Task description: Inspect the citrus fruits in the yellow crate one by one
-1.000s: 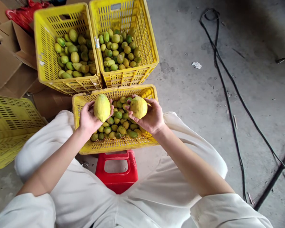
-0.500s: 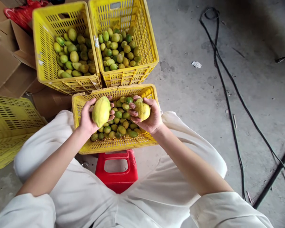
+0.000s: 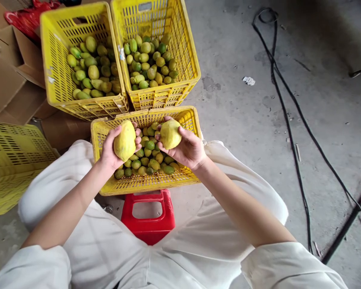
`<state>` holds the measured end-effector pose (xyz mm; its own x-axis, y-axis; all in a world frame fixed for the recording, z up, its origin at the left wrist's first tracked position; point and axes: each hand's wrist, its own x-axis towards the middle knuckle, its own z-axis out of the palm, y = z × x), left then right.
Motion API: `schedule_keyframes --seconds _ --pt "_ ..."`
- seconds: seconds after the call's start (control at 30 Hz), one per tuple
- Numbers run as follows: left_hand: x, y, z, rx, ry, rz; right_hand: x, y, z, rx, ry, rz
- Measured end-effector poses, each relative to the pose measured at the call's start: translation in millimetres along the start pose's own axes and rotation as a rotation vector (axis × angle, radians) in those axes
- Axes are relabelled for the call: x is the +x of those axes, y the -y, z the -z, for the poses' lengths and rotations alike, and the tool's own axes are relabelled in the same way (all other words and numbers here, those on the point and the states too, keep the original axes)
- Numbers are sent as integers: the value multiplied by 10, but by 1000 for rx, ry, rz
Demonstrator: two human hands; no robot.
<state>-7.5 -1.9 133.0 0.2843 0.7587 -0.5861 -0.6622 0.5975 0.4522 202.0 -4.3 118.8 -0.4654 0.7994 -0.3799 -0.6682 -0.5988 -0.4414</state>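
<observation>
My left hand (image 3: 110, 149) is wrapped round a large yellow lemon (image 3: 124, 141), its fingers curled behind the fruit. In my right hand (image 3: 190, 149) lies another yellow lemon (image 3: 170, 135), gripped between the thumb and the fingers. Both fruits are held apart from each other above a low yellow crate (image 3: 116, 188). Inside that crate many smaller green and yellow-green lemons (image 3: 154, 163) are heaped, partly hidden by my hands.
Two deeper yellow crates (image 3: 55, 72) (image 3: 195, 60) with green-yellow fruit stand beyond. A red plastic stool (image 3: 147, 228) is between my legs. Another yellow crate (image 3: 15, 148) and cardboard boxes (image 3: 9, 88) are at left. Black cable (image 3: 291, 132) lies on the concrete floor at right.
The lemon in my right hand has turned and shifted slightly left, with the fingers opening more beneath it. My left hand has tilted its lemon a little and moved slightly left.
</observation>
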Motion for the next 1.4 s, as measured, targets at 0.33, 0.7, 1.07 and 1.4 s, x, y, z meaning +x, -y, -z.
schedule_keyframes --seconds 0.33,0.7,1.07,1.4 --pt "33 36 23 -2 -49 126 7 108 7 -21 76 -95" --pt "15 10 19 48 56 48 31 100 68 -20 87 -47" --pt "-22 53 23 7 37 154 9 118 35 -16 112 -71" --pt "-24 71 57 87 53 52 4 38 63 -113 177 2"
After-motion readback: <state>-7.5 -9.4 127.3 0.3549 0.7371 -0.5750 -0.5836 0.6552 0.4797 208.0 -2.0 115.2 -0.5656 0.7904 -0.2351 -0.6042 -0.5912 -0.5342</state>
